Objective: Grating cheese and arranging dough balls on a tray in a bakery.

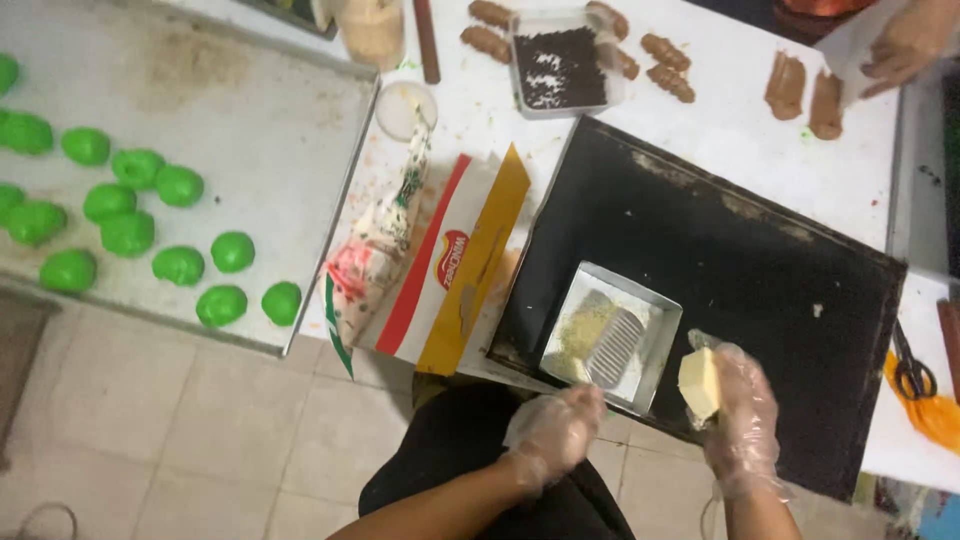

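Observation:
My right hand (pixel 745 415), in a clear plastic glove, holds a pale yellow block (pixel 699 382) that looks like butter over the near edge of a black baking tray (pixel 760 250). My left hand (pixel 553 430), also gloved, is closed near the front corner of a small square metal tin (pixel 655 350). The tin sits on the black tray and holds a ridged scraper (pixel 615 348) and some crumbs.
A large metal tray (pixel 300 120) on the left carries several green dough balls (pixel 130 232). An opened red, white and yellow packet (pixel 450 270) and a plastic bag (pixel 375 250) lie between the trays. Brown dough rolls (pixel 667 52), a tub of dark sprinkles (pixel 560 65) and another person's hand (pixel 905 45) are at the far side. Scissors (pixel 910 372) lie at right.

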